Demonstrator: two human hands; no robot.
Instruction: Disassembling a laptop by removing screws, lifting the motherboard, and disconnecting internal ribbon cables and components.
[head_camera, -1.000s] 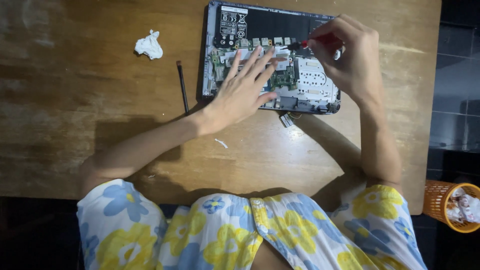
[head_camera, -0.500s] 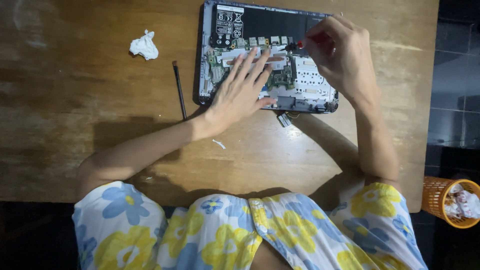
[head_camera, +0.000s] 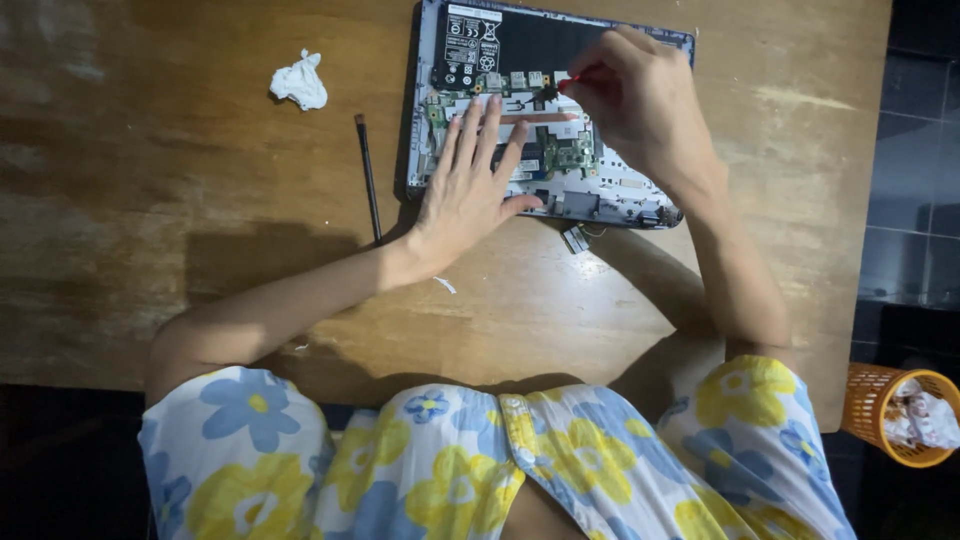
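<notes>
On the wooden table (head_camera: 200, 260), at the far edge, an opened laptop (head_camera: 610, 190) lies bottom-up with its cover off, black battery and green circuit board exposed. Left hand (head_camera: 470, 190) lies flat on the board, fingers spread wide, holding nothing, just pressing the chassis down. Right hand (head_camera: 640, 100) is closed in a pinch on a red-handled screwdriver (head_camera: 570, 82), tip down on the board just under the battery edge.

Change over the last second: the right hand and tool have slid left along the board, tip now nearer the middle connectors; left hand barely shifted, same flat brace. Reads as moving on to another screw or connector spot, so the teardown looks mid-way, not finishing.

Around it: a thin black brush or stick (head_camera: 368, 175) lies left of the laptop, apart from it; a crumpled white tissue (head_camera: 300, 82) further left; a small loose metal part (head_camera: 574, 238) just in front of the laptop; an orange basket (head_camera: 895, 410) on the floor at right.
</notes>
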